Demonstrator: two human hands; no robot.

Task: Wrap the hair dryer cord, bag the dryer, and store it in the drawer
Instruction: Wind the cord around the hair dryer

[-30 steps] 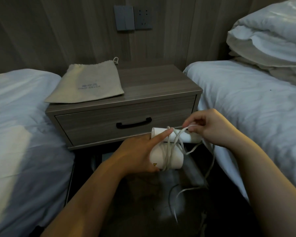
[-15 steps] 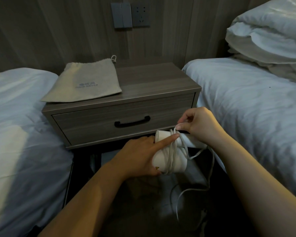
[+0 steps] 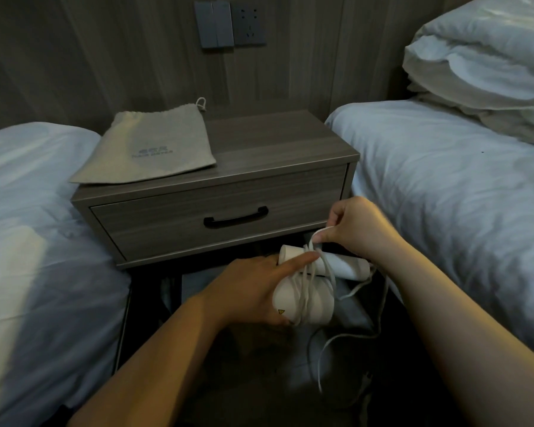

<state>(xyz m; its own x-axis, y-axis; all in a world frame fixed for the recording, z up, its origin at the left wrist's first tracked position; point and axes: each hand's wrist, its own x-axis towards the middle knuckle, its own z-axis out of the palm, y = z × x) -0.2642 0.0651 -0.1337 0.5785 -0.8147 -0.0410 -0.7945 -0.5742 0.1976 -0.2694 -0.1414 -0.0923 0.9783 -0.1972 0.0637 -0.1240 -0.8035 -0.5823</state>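
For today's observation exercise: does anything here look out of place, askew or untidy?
Only the cord: part is wound around the hair dryer, the rest hangs in a loose loop toward the floor. The bag lies flat on the nightstand; the drawer is shut.

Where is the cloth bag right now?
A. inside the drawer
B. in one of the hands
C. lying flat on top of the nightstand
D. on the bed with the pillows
C: the cloth bag lies flat on the nightstand top, left side, while the drawer below is shut and both hands are busy with the hair dryer and its cord.
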